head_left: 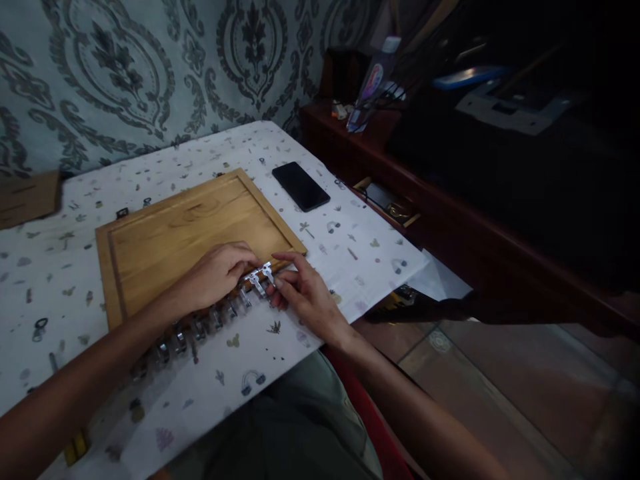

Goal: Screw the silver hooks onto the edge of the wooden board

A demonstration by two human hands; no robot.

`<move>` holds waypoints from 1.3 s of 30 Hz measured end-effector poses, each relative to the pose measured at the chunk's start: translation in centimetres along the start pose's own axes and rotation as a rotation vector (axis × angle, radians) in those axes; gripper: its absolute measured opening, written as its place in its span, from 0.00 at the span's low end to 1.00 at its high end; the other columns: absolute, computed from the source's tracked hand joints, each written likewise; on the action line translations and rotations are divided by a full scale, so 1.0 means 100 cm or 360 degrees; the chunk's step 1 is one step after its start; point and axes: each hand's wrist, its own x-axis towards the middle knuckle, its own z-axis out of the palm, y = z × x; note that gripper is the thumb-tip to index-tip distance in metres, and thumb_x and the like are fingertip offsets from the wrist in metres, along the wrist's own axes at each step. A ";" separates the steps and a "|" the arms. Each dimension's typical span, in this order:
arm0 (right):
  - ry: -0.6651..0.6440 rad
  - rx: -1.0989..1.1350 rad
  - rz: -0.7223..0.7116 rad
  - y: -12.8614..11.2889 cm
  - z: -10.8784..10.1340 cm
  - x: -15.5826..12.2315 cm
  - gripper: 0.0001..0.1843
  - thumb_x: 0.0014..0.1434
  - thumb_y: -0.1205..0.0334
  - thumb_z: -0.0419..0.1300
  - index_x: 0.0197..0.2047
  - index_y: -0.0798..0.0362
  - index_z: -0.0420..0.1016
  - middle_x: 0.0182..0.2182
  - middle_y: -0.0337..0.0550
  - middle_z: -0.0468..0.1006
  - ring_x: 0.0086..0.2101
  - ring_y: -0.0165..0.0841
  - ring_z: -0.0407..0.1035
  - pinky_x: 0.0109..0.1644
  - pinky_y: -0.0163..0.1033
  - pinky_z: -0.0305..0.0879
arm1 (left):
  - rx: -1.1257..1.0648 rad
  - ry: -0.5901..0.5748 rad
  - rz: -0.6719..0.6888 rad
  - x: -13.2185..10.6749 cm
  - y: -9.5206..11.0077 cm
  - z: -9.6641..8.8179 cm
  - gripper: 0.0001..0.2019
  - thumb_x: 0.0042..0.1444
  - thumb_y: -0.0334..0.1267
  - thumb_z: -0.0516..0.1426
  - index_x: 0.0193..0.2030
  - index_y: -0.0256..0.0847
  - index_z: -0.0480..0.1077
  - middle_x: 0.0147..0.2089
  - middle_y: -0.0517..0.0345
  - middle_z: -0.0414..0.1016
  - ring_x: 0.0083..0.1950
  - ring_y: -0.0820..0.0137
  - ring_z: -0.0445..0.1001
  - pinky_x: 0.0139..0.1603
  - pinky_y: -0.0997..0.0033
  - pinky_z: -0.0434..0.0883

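Note:
A wooden panel (200, 217) with a raised border lies on the table. Along its near edge runs a row of shiny metal hooks (216, 317), partly hidden by my left forearm. At the right end of the row, a bright metal piece with hook-shaped parts (257, 283) sits between my hands. My left hand (225, 268) rests over the panel's near edge, its bent fingers closed on the upper side of this piece. With thumb and fingers, my right hand (306, 293) pinches the piece from the right, the index finger reaching over the panel's corner.
A black phone (301, 186) lies on the patterned tablecloth (360, 267) beyond the panel. Cardboard (30, 198) is at the far left, and a yellow object (76, 447) at the near left. A clear bottle (373, 83) stands on the dark red furniture (345, 143), above an open drawer (387, 201).

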 end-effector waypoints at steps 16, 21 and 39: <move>-0.0039 -0.0022 -0.0022 -0.003 -0.002 0.000 0.19 0.65 0.63 0.55 0.58 0.52 0.59 0.30 0.35 0.76 0.27 0.27 0.71 0.33 0.37 0.68 | 0.0004 0.0030 0.0017 0.001 0.001 0.000 0.15 0.61 0.24 0.50 0.38 0.38 0.78 0.42 0.54 0.81 0.44 0.68 0.79 0.49 0.67 0.72; -0.0040 -0.0010 -0.0015 -0.005 -0.001 0.000 0.19 0.65 0.64 0.55 0.58 0.52 0.59 0.30 0.35 0.76 0.27 0.27 0.70 0.33 0.37 0.68 | 0.0016 0.0019 0.0019 0.001 0.002 -0.001 0.15 0.61 0.24 0.50 0.39 0.38 0.78 0.42 0.55 0.81 0.43 0.69 0.78 0.47 0.68 0.71; -0.0014 -0.0010 0.0007 -0.002 -0.003 -0.001 0.19 0.66 0.62 0.57 0.59 0.50 0.60 0.30 0.35 0.77 0.27 0.27 0.70 0.32 0.37 0.67 | 0.0119 -0.0058 0.0065 0.006 0.007 -0.005 0.16 0.56 0.22 0.50 0.35 0.39 0.79 0.38 0.56 0.81 0.40 0.69 0.78 0.45 0.69 0.71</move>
